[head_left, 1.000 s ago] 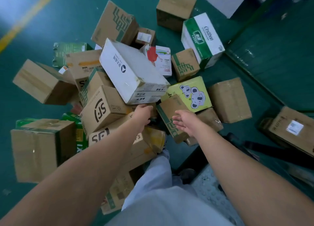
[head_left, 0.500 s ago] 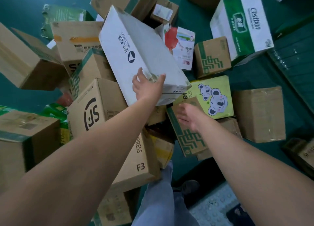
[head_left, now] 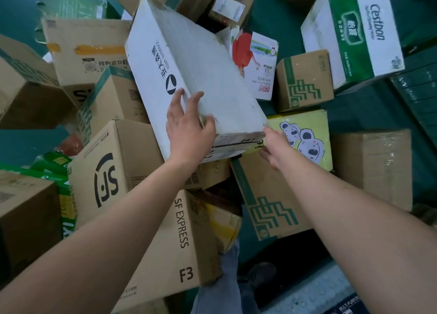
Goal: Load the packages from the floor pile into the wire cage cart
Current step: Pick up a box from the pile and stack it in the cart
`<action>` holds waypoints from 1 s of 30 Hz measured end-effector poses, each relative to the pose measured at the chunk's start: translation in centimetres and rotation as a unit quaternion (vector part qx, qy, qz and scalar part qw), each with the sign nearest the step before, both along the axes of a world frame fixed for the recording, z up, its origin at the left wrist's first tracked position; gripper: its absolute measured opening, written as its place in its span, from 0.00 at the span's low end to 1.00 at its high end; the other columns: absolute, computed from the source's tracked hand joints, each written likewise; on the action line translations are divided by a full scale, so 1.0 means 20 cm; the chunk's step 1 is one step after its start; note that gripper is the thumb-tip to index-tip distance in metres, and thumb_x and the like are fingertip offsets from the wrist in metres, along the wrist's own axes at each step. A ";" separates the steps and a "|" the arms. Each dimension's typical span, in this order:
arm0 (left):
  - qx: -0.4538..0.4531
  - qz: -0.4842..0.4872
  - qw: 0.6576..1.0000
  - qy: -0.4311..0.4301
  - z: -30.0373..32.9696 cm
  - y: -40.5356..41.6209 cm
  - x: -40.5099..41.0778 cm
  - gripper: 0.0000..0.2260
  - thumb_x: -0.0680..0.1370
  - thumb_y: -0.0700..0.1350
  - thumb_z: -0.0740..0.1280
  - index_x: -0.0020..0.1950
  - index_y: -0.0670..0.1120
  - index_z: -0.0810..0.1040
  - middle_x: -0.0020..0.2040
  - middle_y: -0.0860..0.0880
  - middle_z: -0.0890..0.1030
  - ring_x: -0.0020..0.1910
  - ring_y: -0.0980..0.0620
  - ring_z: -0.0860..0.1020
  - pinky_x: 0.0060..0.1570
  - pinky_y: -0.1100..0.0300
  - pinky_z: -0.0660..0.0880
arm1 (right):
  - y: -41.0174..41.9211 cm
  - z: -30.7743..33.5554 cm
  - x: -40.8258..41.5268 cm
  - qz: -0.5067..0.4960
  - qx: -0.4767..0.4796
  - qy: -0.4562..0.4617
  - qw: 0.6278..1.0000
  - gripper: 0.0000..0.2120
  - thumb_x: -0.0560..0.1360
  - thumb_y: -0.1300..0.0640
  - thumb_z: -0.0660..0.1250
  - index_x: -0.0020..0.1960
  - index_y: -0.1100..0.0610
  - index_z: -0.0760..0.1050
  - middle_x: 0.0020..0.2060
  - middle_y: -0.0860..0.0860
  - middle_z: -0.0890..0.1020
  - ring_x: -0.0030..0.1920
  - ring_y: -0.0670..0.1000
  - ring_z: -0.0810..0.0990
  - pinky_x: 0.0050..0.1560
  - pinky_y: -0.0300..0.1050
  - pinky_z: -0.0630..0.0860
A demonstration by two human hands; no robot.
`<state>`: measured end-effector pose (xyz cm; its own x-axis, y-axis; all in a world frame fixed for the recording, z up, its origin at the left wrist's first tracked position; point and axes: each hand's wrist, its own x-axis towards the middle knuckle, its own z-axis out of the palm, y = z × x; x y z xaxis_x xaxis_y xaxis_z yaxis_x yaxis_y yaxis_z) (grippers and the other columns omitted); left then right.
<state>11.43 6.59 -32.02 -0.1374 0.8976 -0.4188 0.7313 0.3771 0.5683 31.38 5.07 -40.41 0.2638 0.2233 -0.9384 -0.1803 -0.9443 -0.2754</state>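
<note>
You had picked the white box (head_left: 198, 77) as your next package, and it was a sensible choice: it lay tilted on top of the pile, propped on the brown boxes beneath it, so nothing had to be shifted to free it. Your left hand (head_left: 189, 129) was spread over its near corner, fingers reaching up the printed side and top face and the thumb hooked over the edge, grasping that corner to steady the slanted box. Your right hand (head_left: 274, 148) was at the opposite near corner, fingers loose and slipping toward the underside. It touched the box or sat just beside it, and I could not tell which; it had not closed on anything. Placed this way, one hand would brace from above while the other lifts from below, which suits a wide, flat carton.

The box was in the floor pile, not lifted clear. Just beside its lower corner lay the yellow koala box (head_left: 305, 136), and under your right wrist a brown box with green stripes (head_left: 267, 205). An SF Express box (head_left: 165, 238) sat below your left forearm. The green-and-white box (head_left: 354, 32) stood well apart at the far right. The cart was not in view, so the carry had yet to begin, and much of the pile remained.
</note>
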 end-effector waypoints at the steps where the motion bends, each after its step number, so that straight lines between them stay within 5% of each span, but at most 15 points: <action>1: 0.000 0.004 1.000 -0.005 -0.01 0.00 0.00 0.22 0.81 0.50 0.63 0.76 0.59 0.65 0.81 0.54 0.51 0.81 0.48 0.51 0.78 0.41 0.56 | 0.01 -0.02 0.01 0.002 -0.001 -0.002 1.000 0.21 0.82 0.48 0.61 0.73 0.51 0.66 0.63 0.53 0.76 0.59 0.57 0.77 0.67 0.61 0.75; 7: 0.016 0.021 0.999 -0.041 -0.03 -0.03 -0.04 0.23 0.82 0.48 0.63 0.77 0.58 0.64 0.80 0.58 0.52 0.80 0.50 0.51 0.79 0.46 0.56 | 0.07 -0.12 0.00 0.018 -0.004 0.015 1.000 0.20 0.81 0.49 0.62 0.72 0.52 0.65 0.60 0.55 0.75 0.57 0.55 0.76 0.57 0.54 0.81; 14: -0.010 0.096 0.993 -0.063 0.00 -0.06 -0.06 0.32 0.83 0.51 0.62 0.83 0.52 0.50 0.82 0.54 0.53 0.81 0.54 0.52 0.77 0.59 0.49 | 0.01 -0.12 0.01 0.007 0.013 0.006 1.000 0.17 0.82 0.51 0.63 0.69 0.52 0.68 0.52 0.50 0.75 0.51 0.50 0.74 0.61 0.53 0.77; 19: -0.086 0.160 0.980 -0.075 0.13 -0.06 -0.10 0.31 0.85 0.56 0.57 0.85 0.48 0.50 0.84 0.51 0.50 0.82 0.52 0.49 0.81 0.50 0.49 | -0.01 0.10 0.05 0.029 0.051 0.000 0.998 0.18 0.82 0.51 0.64 0.69 0.54 0.68 0.48 0.48 0.76 0.47 0.47 0.73 0.45 0.45 0.71; 23: -0.121 0.155 0.978 -0.065 0.27 0.05 -0.19 0.36 0.78 0.63 0.57 0.82 0.48 0.58 0.82 0.51 0.56 0.80 0.47 0.58 0.78 0.42 0.60 | 0.01 0.30 0.06 0.030 0.079 -0.001 0.996 0.16 0.81 0.47 0.66 0.63 0.56 0.71 0.50 0.49 0.78 0.51 0.47 0.75 0.46 0.46 0.69; 26: -0.150 0.171 0.971 -0.070 0.44 0.12 -0.19 0.22 0.77 0.58 0.60 0.66 0.47 0.72 0.69 0.44 0.73 0.64 0.42 0.77 0.63 0.40 0.77 | 0.00 0.45 0.05 0.002 0.104 0.005 0.995 0.25 0.78 0.42 0.68 0.67 0.56 0.70 0.59 0.53 0.79 0.55 0.50 0.77 0.41 0.46 0.68; 28: -0.136 0.180 0.970 -0.086 0.57 0.15 -0.17 0.10 0.82 0.48 0.59 0.59 0.44 0.74 0.58 0.44 0.75 0.51 0.45 0.78 0.53 0.48 0.78 | -0.03 0.56 0.06 -0.025 0.114 0.002 0.993 0.26 0.79 0.42 0.68 0.68 0.57 0.67 0.59 0.53 0.78 0.49 0.48 0.76 0.37 0.45 0.68; 30: -0.134 0.159 0.975 -0.079 0.67 0.14 -0.15 0.10 0.83 0.47 0.59 0.61 0.45 0.74 0.50 0.47 0.74 0.41 0.53 0.73 0.47 0.55 0.74 | -0.10 0.71 0.08 -0.040 0.125 -0.003 0.991 0.25 0.80 0.42 0.67 0.68 0.56 0.64 0.56 0.51 0.76 0.46 0.47 0.75 0.36 0.44 0.69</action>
